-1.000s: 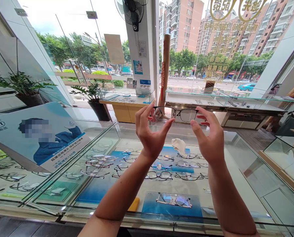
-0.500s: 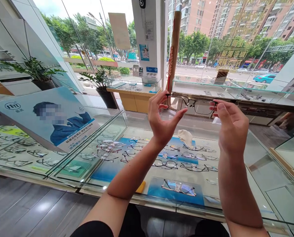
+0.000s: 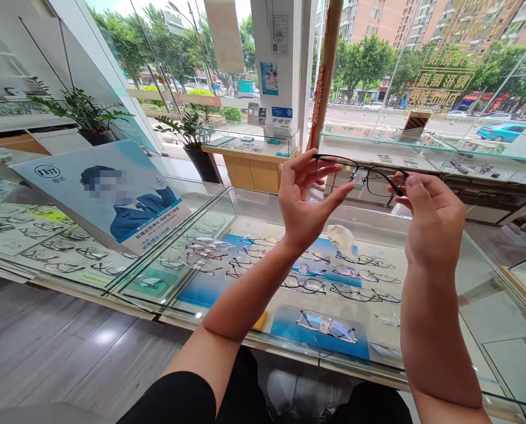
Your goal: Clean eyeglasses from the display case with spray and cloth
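A pair of thin black-framed eyeglasses [image 3: 378, 181] is held up in front of me above the glass counter, tilted with its right end lower. At its left end is my left hand [image 3: 302, 206], fingers closed around the frame's edge behind the lens and thumb stretched out below it. My right hand [image 3: 437, 215] pinches the other end between thumb and fingers. One temple arm shows across the right lens; the other is mostly hidden by my left hand. Under my forearms, several eyeglasses [image 3: 327, 327] lie in rows, some on blue cards.
The glass display counter [image 3: 320, 359] spans the area before me. A crumpled pale cloth [image 3: 341, 238] and a yellow item [image 3: 260, 321] lie among the frames. A tilted advertising board [image 3: 99, 200] stands on the left, near potted plants [image 3: 195, 138]. More glass cases [image 3: 254, 150] line the window.
The eyeglasses have tilted and turned, their right end dropping and a temple arm now crossing the right lens. Both hands still hold them. The whole view has shifted slightly.
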`<state>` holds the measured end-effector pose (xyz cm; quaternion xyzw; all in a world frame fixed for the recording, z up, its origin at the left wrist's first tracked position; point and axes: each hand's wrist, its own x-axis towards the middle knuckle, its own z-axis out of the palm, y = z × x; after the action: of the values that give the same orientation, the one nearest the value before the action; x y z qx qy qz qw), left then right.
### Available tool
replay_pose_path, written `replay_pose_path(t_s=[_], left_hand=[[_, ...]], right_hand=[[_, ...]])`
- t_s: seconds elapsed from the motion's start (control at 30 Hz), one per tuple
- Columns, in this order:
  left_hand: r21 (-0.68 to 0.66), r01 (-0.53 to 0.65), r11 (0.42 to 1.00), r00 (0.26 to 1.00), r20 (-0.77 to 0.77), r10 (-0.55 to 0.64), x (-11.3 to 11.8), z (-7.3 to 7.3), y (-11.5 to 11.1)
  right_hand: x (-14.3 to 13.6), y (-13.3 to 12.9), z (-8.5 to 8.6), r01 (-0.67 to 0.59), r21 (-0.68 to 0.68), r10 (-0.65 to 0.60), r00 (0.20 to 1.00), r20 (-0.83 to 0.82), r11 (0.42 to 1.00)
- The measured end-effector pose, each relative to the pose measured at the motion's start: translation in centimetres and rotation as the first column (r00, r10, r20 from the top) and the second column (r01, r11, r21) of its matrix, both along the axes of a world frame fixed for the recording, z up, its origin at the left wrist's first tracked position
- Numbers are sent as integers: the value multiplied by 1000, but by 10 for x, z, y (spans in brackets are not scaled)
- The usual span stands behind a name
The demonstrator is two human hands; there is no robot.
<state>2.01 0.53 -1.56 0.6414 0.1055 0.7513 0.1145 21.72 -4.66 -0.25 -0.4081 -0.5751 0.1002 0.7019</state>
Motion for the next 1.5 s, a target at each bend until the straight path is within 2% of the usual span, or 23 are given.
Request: replay_pose_path(t_s=[0.1,0.2,0.33,0.47,0.6,0.73,0.8,0.87,0.9,0.97,1.03,1.07,1.17,1.3,1.4,1.5], left_hand=[[32,-3,999,1000,-16,4,-2,-2,6],[30,-88,996,996,-15,89,-4,-3,7],[-10,-214,977,975,-55,213,-6,-3,3],[-37,-256,966,961,-115,250,-6,-2,2],[-86,-236,968,967,-117,226,-6,-1,2],[-192,-185,964,982,-84,172,-6,0,2],[-265,-117,957,993,-62,104,-7,-1,5],[-359,38,933,998,-39,-56,-8,-1,11],[-406,148,902,985,-22,-172,-8,-1,13],[-490,382,784,904,19,-428,-9,-1,17],[-564,553,613,767,58,-639,-10,-1,18],[-602,603,523,695,76,-715,-10,-1,18],[-719,634,287,517,118,-848,-9,-6,18],[-802,595,63,381,211,-900,-3,-22,21],[-811,584,-38,324,275,-905,1,-31,24],[-828,558,-55,265,241,-934,3,-33,24]], right_hand=[[-1,-1,1,-1,-23,0,999,-43,1000],[-6,-5,6,-35,-50,28,990,-137,998],[-8,-8,11,-154,-70,135,966,-222,986],[-7,-9,13,-267,-80,237,933,-270,960],[-6,-9,13,-323,-75,288,909,-301,943],[-4,-10,14,-335,-87,301,914,-272,938],[-3,-11,14,-354,-77,326,912,-250,932],[-4,-14,15,-384,-51,364,904,-224,922],[-5,-15,16,-395,-35,380,902,-204,918],[-8,-16,16,-396,-1,393,910,-136,918],[-11,-17,16,-369,25,369,929,-14,929],[-13,-18,16,-353,36,351,934,60,935],[-16,-22,18,-314,55,291,922,254,948],[-19,-33,22,-286,67,242,895,376,956],[-19,-42,26,-263,76,204,874,441,962],[-17,-47,28,-240,45,186,844,503,970]])
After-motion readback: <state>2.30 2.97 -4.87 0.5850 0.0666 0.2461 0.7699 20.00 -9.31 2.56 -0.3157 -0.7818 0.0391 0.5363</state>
